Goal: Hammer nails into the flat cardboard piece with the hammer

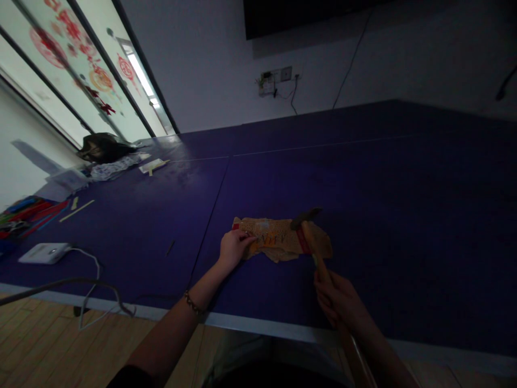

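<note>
Hammer in the right hand, left hand apart.
The clamped hammer points forward and slightly left, its head over the brown slab; this lies crosswise, its left end under the left fingertips, whose grip cannot be told.

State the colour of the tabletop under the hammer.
The tabletop is deep bluish purple, as the head view shows.

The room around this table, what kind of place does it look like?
Probably a workroom, office or classroom, though I can't tell which: there's a large blue table, wall sockets below a dark panel like a screen, and glass panes with red decorations.
</note>
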The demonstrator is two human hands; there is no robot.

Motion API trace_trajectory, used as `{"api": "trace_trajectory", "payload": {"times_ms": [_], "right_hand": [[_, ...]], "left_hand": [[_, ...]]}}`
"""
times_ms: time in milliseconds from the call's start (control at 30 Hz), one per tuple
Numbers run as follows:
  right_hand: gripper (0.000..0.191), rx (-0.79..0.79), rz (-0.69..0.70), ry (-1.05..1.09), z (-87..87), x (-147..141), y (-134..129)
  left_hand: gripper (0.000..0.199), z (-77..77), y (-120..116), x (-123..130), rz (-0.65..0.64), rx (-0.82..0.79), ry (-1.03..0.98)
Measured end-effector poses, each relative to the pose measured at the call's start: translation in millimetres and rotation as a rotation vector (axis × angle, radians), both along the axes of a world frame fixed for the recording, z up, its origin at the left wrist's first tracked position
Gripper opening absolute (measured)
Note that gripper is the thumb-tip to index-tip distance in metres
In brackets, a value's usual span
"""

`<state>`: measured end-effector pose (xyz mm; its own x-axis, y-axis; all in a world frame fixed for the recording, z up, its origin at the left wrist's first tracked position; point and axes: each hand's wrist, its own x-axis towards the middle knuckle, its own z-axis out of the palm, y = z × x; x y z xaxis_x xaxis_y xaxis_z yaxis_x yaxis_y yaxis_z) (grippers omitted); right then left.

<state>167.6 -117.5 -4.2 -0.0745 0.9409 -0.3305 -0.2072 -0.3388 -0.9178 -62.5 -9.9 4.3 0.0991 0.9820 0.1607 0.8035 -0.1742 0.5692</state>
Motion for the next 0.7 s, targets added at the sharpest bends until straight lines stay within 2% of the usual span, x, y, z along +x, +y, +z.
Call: {"api": "trace_trajectory", "payload": {"times_ms": [200,700], "right_hand": [[0.021,-0.007,0.0,0.005,-2.4,-0.5,0.6],[0.017,0.021,-0.001,-0.062,-0.3,-1.1,0.0]], "left_hand": [[0.022,4.4,-1.6,5.0,0.043,0.007,0.117],[0.022,-0.6,-9.8,7.4,-0.041,0.084,0.168]]}}
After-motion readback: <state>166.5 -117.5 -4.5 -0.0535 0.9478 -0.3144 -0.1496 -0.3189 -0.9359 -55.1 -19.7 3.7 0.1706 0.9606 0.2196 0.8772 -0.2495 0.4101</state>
